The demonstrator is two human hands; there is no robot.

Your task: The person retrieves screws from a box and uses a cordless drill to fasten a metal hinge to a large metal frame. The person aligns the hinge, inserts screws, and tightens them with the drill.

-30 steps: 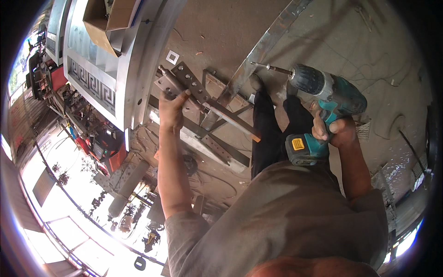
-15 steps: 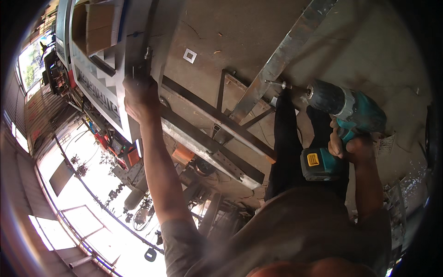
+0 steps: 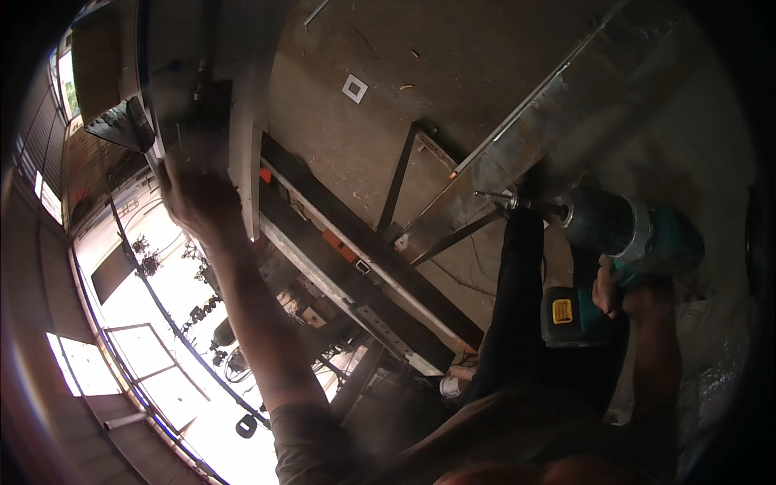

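My right hand (image 3: 634,299) is wrapped round the handle of a teal and black cordless drill (image 3: 610,226), its battery (image 3: 575,317) marked by a yellow patch. From the chuck a bit with a ribbed metal tip (image 3: 495,197) points left, over my dark-trousered leg. My left hand (image 3: 202,202) reaches forward to the grey metal panel (image 3: 242,105) at upper left. Motion blur and shade hide its fingers. Just beyond it a dark rectangular patch (image 3: 202,121) shows against the panel; whether it is a held thing or a shadow I cannot make out.
Long steel bars (image 3: 347,299) cross the middle on a slant. A wide metal beam (image 3: 517,137) runs to the upper right. On the floor lies a white square plate with a hole (image 3: 354,89). A cardboard box (image 3: 101,61) stands at upper left.
My left hand has shifted left and slightly nearer. The drill in my right hand sits slightly lower and further right. The view has swung and darkened.
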